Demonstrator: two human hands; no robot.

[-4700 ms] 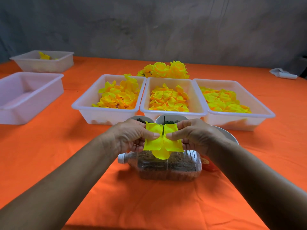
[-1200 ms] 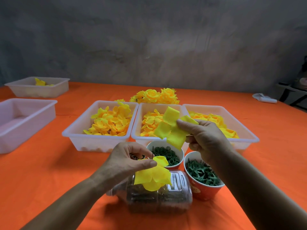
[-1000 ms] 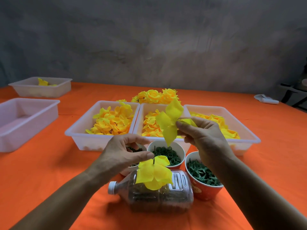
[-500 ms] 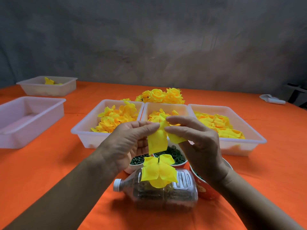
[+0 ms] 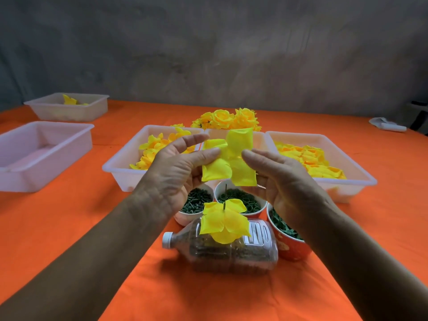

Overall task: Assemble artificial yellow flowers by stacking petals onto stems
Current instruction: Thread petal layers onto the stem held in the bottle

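An orange-covered desk fills the view from a head-worn camera. At far left sit two pale plastic tubs, the nearer one showing nothing inside and the farther one holding a few yellow scraps. Moving right, three white trays stand side by side across the middle: the left tray holds orange-yellow petals, the middle tray is mostly hidden behind the hands, and the right tray holds flat yellow petals. Behind them lies a cluster of finished yellow flowers. In front, the left hand and right hand are raised together, each with its thumb and nearly straight fingers lightly pinching one loose petal layer, a four-lobed yellow piece held spread between them. Directly below, a thin stem stands upright from a clear bottle lying on its side, with a first petal layer already threaded on it. Three cups of green parts, the left cup, middle cup and red right cup, sit just behind the bottle. The step in hand appears to be adding the second layer. The next move calls for centring its hole over the stem tip and lowering it straight down.
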